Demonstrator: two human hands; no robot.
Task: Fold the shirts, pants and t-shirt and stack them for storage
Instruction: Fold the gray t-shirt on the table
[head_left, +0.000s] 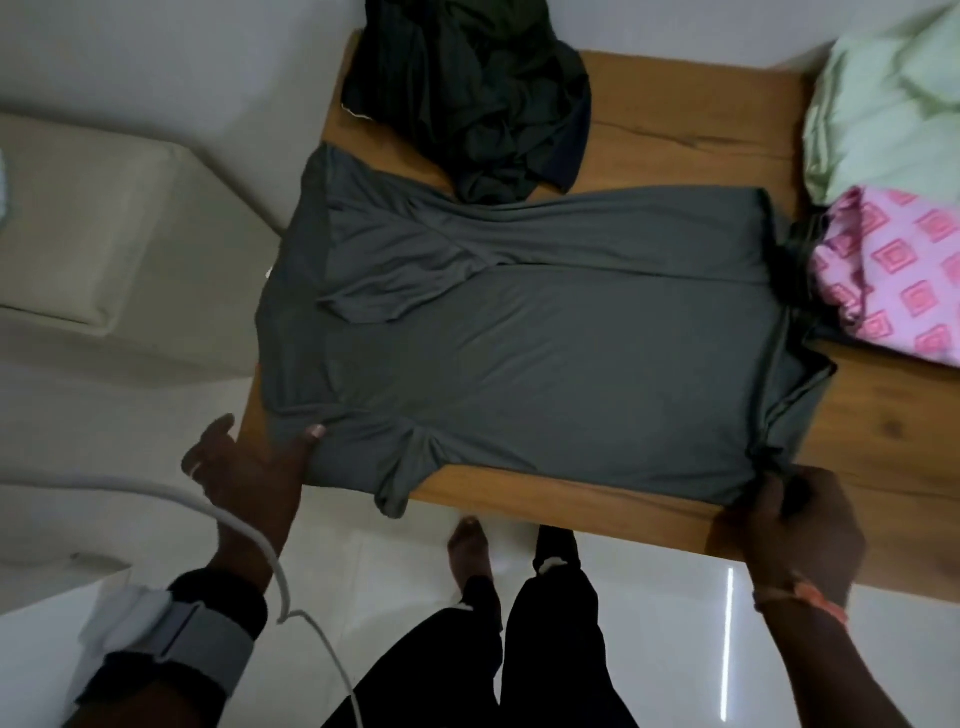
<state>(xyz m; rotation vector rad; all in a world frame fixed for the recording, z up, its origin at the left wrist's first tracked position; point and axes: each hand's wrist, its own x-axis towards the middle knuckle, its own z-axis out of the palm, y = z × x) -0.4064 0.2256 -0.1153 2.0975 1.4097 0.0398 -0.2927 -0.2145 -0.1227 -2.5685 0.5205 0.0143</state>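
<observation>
Spread flat across the middle of the frame, a grey t-shirt (545, 332) lies on the wooden table (701, 124), its collar end toward the left of the frame and its hem toward the right, with the far sleeve already folded inward over the chest. At the lower left, the left hand (249, 467) pinches the near shoulder of the t-shirt at the table's corner, thumb pressed on top of the cloth and the other fingers apparently beneath it. At the lower right, the right hand (800, 519) is closed around the bunched near corner of the hem, just at the table's near edge. A crumpled dark green garment (467, 98) sits at the top centre, its lower edge touching the t-shirt. At the right edge, a pale green cloth (888, 93) lies above a pink patterned cloth (893, 275), with something dark between the pink cloth and the t-shirt that is too shadowed to identify. A white cable (249, 540) crosses the left wrist, and a grey strap (171, 649) wraps the left forearm.
</observation>
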